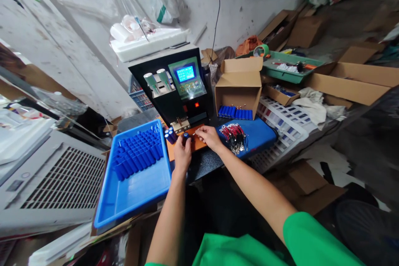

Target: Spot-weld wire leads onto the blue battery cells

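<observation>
My left hand is closed around a small blue cylindrical cell, holding it upright on the orange pad below the black spot-welding machine. My right hand pinches a thin wire or tab next to the top of that cell. A few more blue cells stand just left of my hands. A blue tray with several rows of blue cells lies to the left. A pile of red-and-black wire leads rests on a blue mat to the right.
A row of blue cells lies in front of an open cardboard box. White plastic crates, a green tray with tools and more boxes fill the right. A grey grille unit sits at the left.
</observation>
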